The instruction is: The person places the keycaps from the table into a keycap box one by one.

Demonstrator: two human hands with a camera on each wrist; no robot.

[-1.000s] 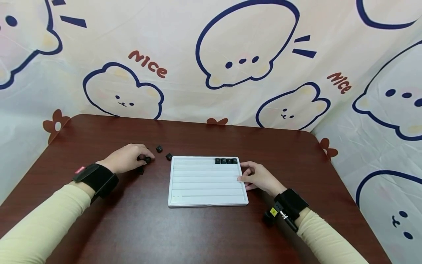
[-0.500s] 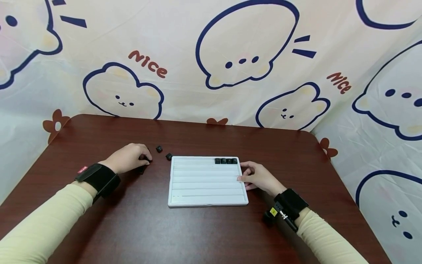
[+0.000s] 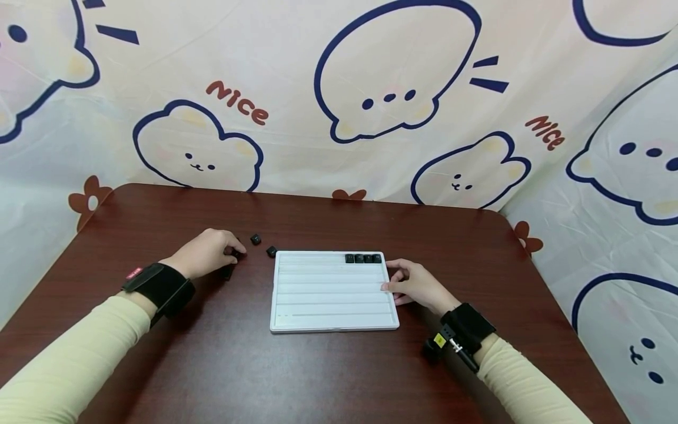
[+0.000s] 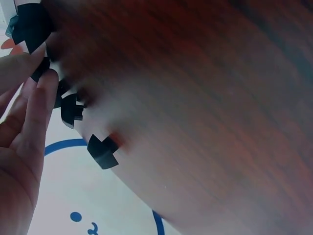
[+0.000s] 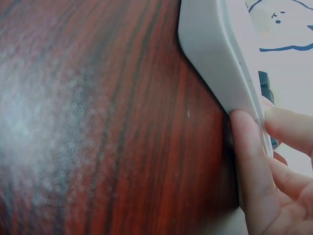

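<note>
**My left hand (image 3: 206,253) is pinching a black keycap (image 4: 41,69) while my right hand (image 3: 418,287) is gripping a white tray (image 3: 333,294)**

My cream sleeves (image 3: 74,359) are reaching in from the near side, black bands (image 3: 161,288) wrapping both wrists. The tray is lying grooved side up on the dark red-brown table (image 3: 222,365), my right thumb and fingers holding its right edge. A row of four black keycaps (image 3: 364,258) is sitting in its far right corner. Well to the left, my left thumb and fingertips are grasping the keycap; others beside it are partly hiding behind the hand. Two loose keycaps (image 3: 256,239) are lying between that hand and the tray, one just beside the tray's far left corner. Beyond the table, a pale cloth (image 3: 291,159) is showing blue-outlined cartoon animals and the word "Nice."
</note>
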